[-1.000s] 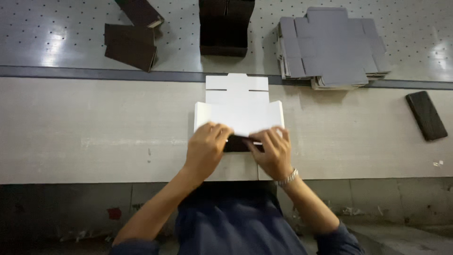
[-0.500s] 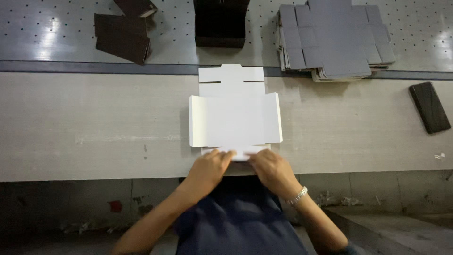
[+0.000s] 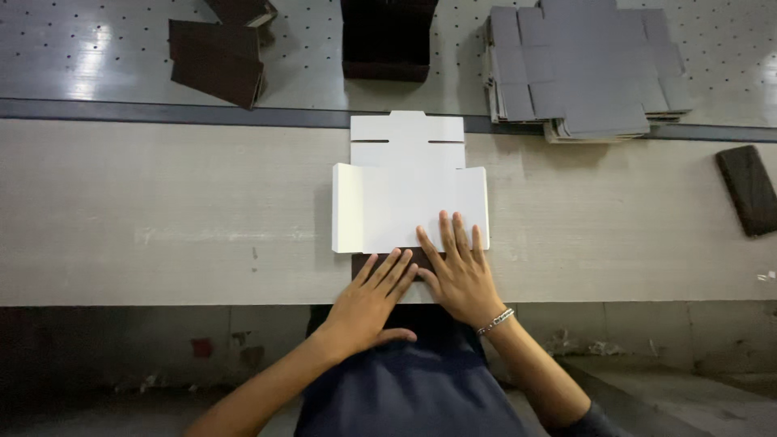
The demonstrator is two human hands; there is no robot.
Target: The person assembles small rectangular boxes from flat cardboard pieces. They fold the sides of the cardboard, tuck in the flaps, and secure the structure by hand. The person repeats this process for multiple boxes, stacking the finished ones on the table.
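Pale grey wood-grain worktop (image 3: 162, 210), with a perforated grey metal table (image 3: 105, 48) behind its far edge and dark floor below its near edge.

Right hand (image 3: 457, 271): fingers spread flat, palm down, pressing the near right part of the flat white die-cut cardboard box blank (image 3: 405, 202); nothing gripped. A silver bracelet (image 3: 495, 321) sits on that wrist. Left hand (image 3: 374, 295): fingers straight and close together, lying flat on a dark brown panel (image 3: 364, 260) that shows at the blank's near edge, thumb tucked out to the side; also gripping nothing. The two hands touch at mid near edge of the worktop.

The blank lies at the centre of the worktop, from near the near edge to the far edge, where its slotted tab panel sits. Its left side flap is folded up a little; the right flap lies flatter.

Handling, judged: thin card, light, stiff across the panels but ready to bend at the scored creases, smooth enough to slide on the worktop, easily dented at corners. Best held by flat palm pressure on a panel, or pinched at a flap edge beside a crease.

Further out: a stack of grey flat blanks (image 3: 583, 73) at the far right, an open dark brown box (image 3: 387, 36) at far centre, folded dark brown cartons (image 3: 217, 58) at the far left, a dark brown flat piece (image 3: 746, 190) by the right edge.
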